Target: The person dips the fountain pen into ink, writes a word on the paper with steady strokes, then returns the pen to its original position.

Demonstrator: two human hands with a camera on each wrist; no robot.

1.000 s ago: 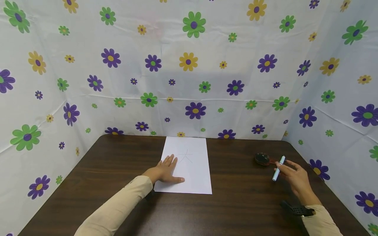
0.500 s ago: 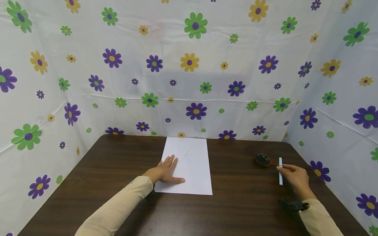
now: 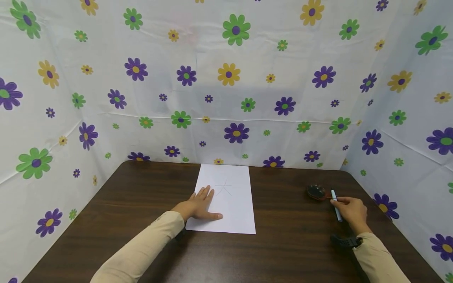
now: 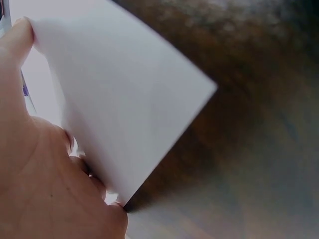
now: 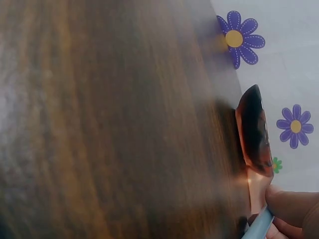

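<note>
A sheet of white paper (image 3: 233, 208), with a character of a few thin strokes on it, lies at the table's back middle. My left hand (image 3: 199, 206) rests flat on its left part, fingers spread; the left wrist view shows the palm and the paper's near corner (image 4: 164, 124). On the right, my right hand (image 3: 352, 213) pinches a pale blue marker (image 3: 337, 210) between thumb and fingers. The marker crosses the thin reddish handle of a dark-bowled spoon (image 3: 316, 192). In the right wrist view, the spoon (image 5: 255, 132) extends beyond the fingers and the marker's end (image 5: 259, 225) shows below.
The dark brown wooden table (image 3: 283, 243) spans the space before me. White cloth (image 3: 159, 86) printed with flowers hangs behind it and along both sides. A black watch strap (image 3: 347, 241) is on my right wrist.
The marker has swung round in my right hand, from leaning right to upright in view, then slightly left, and now crosses the spoon handle. My left hand stays on the paper.
</note>
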